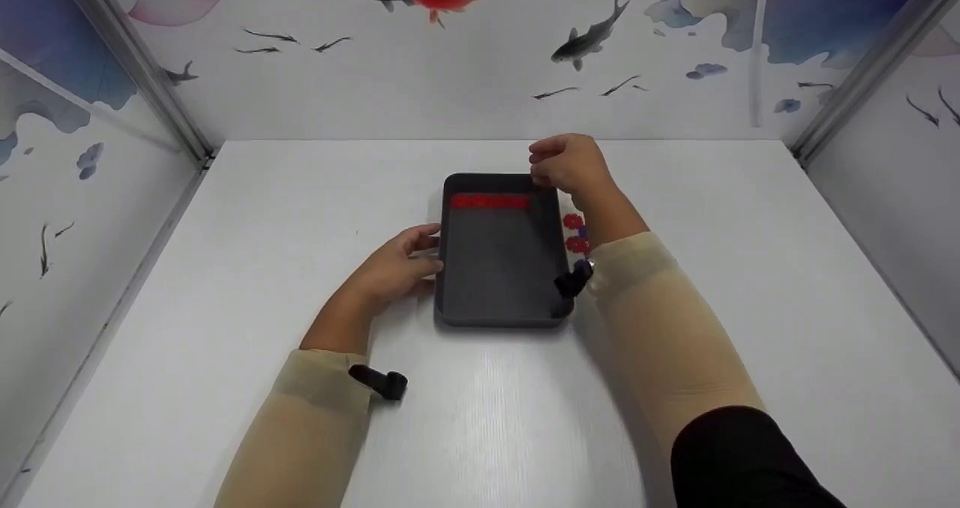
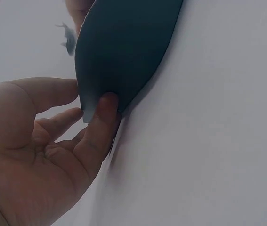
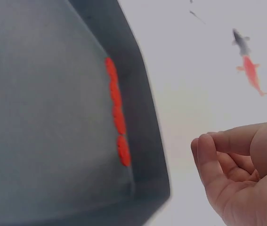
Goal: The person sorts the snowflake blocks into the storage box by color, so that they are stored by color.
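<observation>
A dark grey rectangular tray (image 1: 502, 268) lies on the white table. Along its far inner wall runs a row of several small red pieces (image 1: 489, 201), end to end in the right wrist view. My left hand (image 1: 397, 268) is at the tray's left side, its fingertips against the outer wall; the left wrist view shows a fingertip (image 2: 107, 101) on that wall. Over the far right corner of the tray is my right hand (image 1: 574, 166). Its thumb and fingers are curled with tips together, and nothing shows between them in the right wrist view.
Red scalloped pieces (image 1: 573, 220) lie with blue ones (image 1: 583, 232) on the table right of the tray, partly hidden by the right forearm. A white back panel with painted fish (image 1: 585, 39) rises behind the table (image 1: 300, 215), and side panels flank it.
</observation>
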`<state>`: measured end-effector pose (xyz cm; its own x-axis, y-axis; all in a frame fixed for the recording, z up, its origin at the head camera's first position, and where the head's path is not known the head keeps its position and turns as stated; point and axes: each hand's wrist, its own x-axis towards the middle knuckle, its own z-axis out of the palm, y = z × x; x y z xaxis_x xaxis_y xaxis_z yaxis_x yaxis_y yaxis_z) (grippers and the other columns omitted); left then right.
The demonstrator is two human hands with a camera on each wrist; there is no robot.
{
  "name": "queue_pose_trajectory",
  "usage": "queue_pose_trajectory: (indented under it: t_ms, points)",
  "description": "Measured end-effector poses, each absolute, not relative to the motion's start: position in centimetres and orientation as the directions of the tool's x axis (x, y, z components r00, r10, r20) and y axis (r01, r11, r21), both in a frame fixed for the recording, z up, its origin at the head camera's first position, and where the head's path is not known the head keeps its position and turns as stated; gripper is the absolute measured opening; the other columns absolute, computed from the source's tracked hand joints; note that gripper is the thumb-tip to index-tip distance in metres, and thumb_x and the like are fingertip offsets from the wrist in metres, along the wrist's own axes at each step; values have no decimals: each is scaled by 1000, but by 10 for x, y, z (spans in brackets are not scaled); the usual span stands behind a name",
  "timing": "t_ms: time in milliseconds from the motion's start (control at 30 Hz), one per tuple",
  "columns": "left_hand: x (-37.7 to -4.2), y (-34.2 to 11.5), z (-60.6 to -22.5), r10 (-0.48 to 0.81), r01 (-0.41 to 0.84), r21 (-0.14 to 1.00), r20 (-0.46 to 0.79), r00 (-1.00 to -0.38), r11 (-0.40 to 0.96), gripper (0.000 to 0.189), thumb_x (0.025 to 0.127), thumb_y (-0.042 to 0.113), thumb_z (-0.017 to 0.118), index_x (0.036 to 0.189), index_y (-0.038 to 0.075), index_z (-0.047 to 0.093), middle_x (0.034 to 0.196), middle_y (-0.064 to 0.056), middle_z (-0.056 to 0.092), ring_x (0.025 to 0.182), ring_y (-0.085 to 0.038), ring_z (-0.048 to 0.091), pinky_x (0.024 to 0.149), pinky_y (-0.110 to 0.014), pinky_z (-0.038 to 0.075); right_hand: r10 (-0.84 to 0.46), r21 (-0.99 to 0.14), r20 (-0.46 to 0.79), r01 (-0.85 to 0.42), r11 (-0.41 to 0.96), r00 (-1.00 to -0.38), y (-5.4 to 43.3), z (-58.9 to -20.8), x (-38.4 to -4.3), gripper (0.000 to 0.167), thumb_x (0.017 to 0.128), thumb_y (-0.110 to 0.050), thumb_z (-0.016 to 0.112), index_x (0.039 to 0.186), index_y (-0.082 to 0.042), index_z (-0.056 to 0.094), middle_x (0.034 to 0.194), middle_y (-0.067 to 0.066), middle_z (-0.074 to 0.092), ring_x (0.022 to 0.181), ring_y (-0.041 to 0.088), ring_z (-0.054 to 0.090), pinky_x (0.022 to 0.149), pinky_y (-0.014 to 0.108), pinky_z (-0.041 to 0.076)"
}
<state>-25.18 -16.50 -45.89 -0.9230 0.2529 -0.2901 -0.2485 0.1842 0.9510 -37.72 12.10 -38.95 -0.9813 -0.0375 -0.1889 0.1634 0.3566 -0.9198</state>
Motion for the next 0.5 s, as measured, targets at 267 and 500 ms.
queue_pose_trajectory:
  t_ms: [267, 500]
  points:
    - [-252, -166, -458, 245, -251, 953, -288, -926, 171, 71, 101, 3, 65, 166, 18, 40, 167, -9, 44, 149, -27, 52, 115, -47, 55, -57, -926, -193, 162, 342, -980, 155, -389, -375, 30, 103, -9, 69, 133, -10, 71, 133, 13, 70, 112, 21, 72, 99, 29, 63]
    - [-252, -165, -460, 264, -258, 952, -295, -918, 166, 72, 102, 4, 64, 167, 19, 38, 169, -8, 42, 150, -26, 52, 116, -46, 54, -49, -906, -212, 178, 384, -976, 187, -400, -367, 31, 104, -21, 71, 134, -14, 71, 128, 8, 70, 114, 24, 71, 99, 31, 63]
